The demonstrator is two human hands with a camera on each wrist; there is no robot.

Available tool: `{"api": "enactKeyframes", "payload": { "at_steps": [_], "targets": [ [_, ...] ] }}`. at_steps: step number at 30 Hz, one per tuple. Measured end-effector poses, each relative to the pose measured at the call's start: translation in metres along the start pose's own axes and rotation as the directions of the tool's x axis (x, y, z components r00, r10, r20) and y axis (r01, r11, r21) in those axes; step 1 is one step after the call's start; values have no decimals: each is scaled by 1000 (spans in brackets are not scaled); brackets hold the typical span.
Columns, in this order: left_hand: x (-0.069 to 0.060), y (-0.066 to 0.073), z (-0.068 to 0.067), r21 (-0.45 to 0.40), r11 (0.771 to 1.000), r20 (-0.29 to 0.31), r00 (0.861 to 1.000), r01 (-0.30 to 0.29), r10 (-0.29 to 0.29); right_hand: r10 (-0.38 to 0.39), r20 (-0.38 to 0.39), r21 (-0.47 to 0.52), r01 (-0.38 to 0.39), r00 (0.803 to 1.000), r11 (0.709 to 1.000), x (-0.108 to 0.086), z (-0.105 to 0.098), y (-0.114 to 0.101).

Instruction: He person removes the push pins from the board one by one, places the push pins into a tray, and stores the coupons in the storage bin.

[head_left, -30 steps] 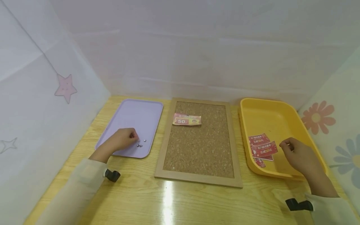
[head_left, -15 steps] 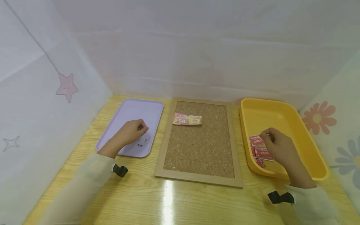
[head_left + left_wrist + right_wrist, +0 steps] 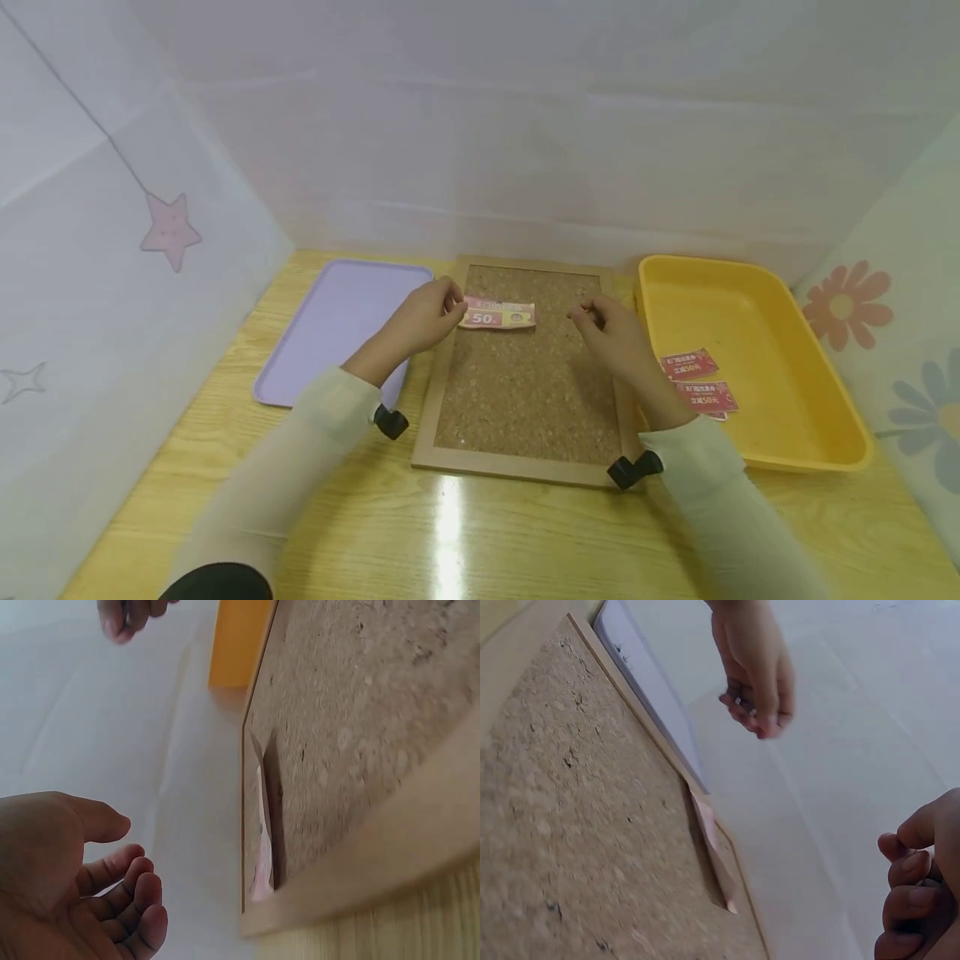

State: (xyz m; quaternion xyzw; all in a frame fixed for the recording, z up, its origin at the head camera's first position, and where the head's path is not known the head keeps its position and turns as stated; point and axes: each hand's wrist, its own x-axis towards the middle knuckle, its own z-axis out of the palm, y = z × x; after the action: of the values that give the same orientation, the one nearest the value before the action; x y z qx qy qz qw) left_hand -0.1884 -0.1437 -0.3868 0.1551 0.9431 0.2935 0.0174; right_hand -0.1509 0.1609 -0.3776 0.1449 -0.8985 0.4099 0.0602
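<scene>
A red and yellow coupon (image 3: 498,315) printed with 50 lies near the top of the wood-framed cork board (image 3: 525,400). Side on, the left wrist view shows this coupon (image 3: 264,840) curling away from the cork. My left hand (image 3: 416,321) hovers at its left end, with thumb and forefinger apart in the left wrist view and nothing seen between them. To the right of the coupon, above the board, is my right hand (image 3: 611,333). Its fingers (image 3: 909,904) curl loosely, thumb near the forefinger; no held thing shows.
A lilac tray (image 3: 352,292) stands left of the board; the right wrist view shows small dark specks (image 3: 621,649) on it. On the right, a yellow tray (image 3: 750,292) holds several red coupons (image 3: 701,396). White sheeting (image 3: 525,150) encloses the wooden table (image 3: 360,533).
My left hand has moved right from over the lilac tray, my right hand left from over the yellow tray. Both now flank the coupon on the board. The loose red coupons lie slightly differently.
</scene>
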Motion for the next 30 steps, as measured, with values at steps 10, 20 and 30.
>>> {"api": "enactKeyframes", "payload": {
  "at_steps": [10,20,30],
  "targets": [
    [30,10,27,-42,999,-15,1000,-15,14,93,35,110,-96,995,989,33,40,16],
    [50,20,40,-164,984,21,998,69,-67,368,92,306,-378,925,874,43,72,26],
    [70,16,45,-238,960,-27,987,145,-156,380,9,267,-369,925,890,66,92,44]
  ]
}}
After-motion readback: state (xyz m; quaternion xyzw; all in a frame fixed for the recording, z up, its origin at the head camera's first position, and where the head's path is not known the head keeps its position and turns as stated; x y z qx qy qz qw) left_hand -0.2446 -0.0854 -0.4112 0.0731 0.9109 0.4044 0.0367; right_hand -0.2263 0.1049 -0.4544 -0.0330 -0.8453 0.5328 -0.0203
